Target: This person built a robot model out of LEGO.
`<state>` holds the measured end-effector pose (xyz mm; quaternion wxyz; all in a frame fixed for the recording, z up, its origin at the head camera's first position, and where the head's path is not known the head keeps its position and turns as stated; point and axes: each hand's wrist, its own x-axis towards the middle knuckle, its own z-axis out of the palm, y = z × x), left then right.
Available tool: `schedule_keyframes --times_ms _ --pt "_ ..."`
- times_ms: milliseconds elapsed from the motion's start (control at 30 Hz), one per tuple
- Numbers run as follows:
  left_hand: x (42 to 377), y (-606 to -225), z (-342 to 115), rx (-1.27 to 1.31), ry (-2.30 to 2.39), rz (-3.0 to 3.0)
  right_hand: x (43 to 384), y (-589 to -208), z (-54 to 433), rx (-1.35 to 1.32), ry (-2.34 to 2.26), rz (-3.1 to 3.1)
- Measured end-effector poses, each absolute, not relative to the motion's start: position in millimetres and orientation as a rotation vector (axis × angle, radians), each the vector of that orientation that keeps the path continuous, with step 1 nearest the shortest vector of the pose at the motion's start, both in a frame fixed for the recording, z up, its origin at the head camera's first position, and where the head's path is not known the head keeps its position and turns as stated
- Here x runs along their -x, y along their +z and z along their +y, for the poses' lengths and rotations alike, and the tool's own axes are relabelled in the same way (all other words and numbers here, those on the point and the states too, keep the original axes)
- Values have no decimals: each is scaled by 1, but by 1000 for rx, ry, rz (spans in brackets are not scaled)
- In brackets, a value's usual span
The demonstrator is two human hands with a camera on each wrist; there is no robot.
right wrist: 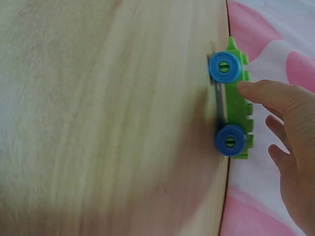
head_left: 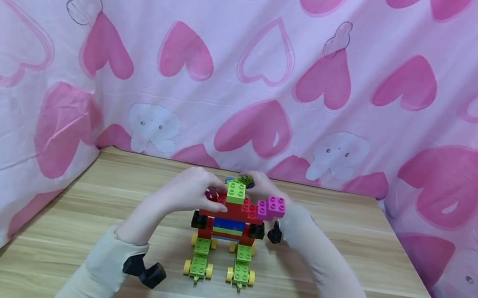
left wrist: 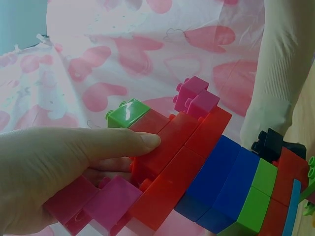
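A toy brick figure (head_left: 236,212) stands mid-table, with red bricks on top, blue and lime layers below, and black bricks at its sides. It rests on two lime wheeled bases with yellow wheels. My left hand (head_left: 193,190) grips its red upper part; the thumb (left wrist: 147,141) lies across the red bricks in the left wrist view. Behind the figure, my right hand (head_left: 263,185) is at another green wheeled base (right wrist: 236,105), which has blue wheels. One fingertip touches that base's side, while the other fingers are loosely bent and apart from it.
The wooden table (head_left: 132,177) ends at a pink heart-patterned cloth (head_left: 208,112) hanging behind and at both sides. In the right wrist view, the blue-wheeled base is close to the table's edge. Pink bricks (head_left: 275,206) jut from the figure's right side.
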<state>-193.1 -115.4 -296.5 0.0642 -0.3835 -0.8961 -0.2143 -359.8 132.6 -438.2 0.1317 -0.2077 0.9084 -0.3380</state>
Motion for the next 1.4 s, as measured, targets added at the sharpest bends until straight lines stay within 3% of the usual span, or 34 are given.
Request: schedule_keyframes --times_ms 233,1067,1400 --pt "192 -297 -114 1161 -641 -2710 363 -447 134 772 -828 2683" --pt "193 -299 -114 1153 -666 -2707 371 -446 128 810 -785 2756" --pt "194 -299 -116 1133 -645 -2717 372 -452 139 636 -809 2847"
